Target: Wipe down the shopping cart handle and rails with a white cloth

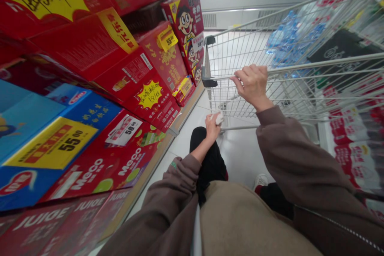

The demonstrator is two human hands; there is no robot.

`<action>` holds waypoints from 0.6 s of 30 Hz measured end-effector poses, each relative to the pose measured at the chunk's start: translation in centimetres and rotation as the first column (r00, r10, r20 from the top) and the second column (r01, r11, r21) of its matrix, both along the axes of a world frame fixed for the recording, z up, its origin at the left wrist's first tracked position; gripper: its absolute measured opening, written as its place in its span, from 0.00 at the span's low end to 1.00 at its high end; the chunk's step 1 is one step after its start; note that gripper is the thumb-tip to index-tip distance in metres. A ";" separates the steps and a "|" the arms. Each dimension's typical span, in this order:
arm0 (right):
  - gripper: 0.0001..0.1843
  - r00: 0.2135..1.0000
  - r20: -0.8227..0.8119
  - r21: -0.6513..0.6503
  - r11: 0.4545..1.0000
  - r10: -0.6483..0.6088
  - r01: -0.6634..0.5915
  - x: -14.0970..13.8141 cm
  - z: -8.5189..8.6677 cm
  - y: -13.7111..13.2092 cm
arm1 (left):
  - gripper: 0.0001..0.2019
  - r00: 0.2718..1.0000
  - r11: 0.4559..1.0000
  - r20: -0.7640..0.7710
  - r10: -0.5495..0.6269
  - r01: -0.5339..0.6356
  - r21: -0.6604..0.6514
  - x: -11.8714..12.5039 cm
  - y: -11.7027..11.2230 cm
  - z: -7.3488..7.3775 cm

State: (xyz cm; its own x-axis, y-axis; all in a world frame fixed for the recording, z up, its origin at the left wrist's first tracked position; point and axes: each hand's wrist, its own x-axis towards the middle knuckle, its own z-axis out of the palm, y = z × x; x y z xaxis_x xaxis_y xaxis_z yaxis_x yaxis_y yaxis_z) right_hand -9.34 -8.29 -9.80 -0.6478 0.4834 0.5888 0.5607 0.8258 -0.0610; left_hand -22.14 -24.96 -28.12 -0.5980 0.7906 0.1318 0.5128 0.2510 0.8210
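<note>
Supermarket aisle, pale tiled floor (240,156), red and blue gift boxes (126,80) stacked tight on the left with yellow price cards. Dead ahead stands a wire cart (315,66), and it seems to carry no goods.

Right hand (252,84) is up high, fingers curled over and clamped on the cart's top rail. Left hand (211,128) is low and closed round a small white wad (219,118), cloth or tissue, hard to say which. It sits just beside the cart's lower bar, and whether it touches the wire I cannot tell. The hands are well apart, one above the other.

Now the risks, as I read them. That cart is on wheels and light, so a hard pull on the rail could roll or swing it. Its near corner is right by the protruding boxes, and a nudge there could dislodge one. The low hand works close to narrow wire gaps, so a sudden cart shift could pinch fingers or snag the wad. The wad is small and only loosely balled. If the grip slackens, it drops to the floor near the shoe (261,179).
</note>
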 end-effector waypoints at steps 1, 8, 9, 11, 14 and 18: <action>0.18 1.000 -0.011 -0.001 1.000 -0.003 0.003 -0.1 -0.2 0.0 | 0.31 0.999 0.999 0.015 -0.045 0.045 -0.006 0.8 -0.3 -0.4; 0.17 0.998 -0.061 0.024 0.999 0.024 -0.022 0.1 -0.3 0.0 | 0.25 0.958 0.960 0.108 0.267 -0.275 0.061 0.1 0.5 -0.5; 0.17 0.998 -0.061 0.021 1.000 0.021 -0.020 0.1 -0.3 0.0 | 0.24 0.939 0.943 0.138 0.316 -0.327 0.065 -0.2 0.8 -0.4; 0.19 0.998 -0.053 0.011 1.000 0.022 -0.022 0.1 -0.3 0.1 | 0.23 0.918 0.927 0.175 0.356 -0.371 0.062 -0.4 1.3 -0.3; 0.18 0.999 -0.044 -0.005 0.999 0.032 -0.032 0.1 -0.3 0.1 | 0.24 0.882 0.892 0.184 0.434 -0.450 0.051 -0.8 1.7 -0.3; 0.18 0.998 -0.048 -0.004 0.999 0.035 -0.035 0.4 -0.2 0.2 | 0.26 0.825 0.835 0.178 0.536 -0.549 0.032 -1.7 2.4 -0.4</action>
State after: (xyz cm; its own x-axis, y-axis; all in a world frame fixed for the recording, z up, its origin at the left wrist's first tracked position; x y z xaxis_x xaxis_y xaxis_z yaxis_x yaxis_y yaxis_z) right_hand -8.93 -8.14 -10.02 -0.6355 0.4638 0.6172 0.5281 0.8443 -0.0907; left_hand -23.82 -22.59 -28.55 -0.9450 0.3233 0.0487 0.1775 0.3823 0.9069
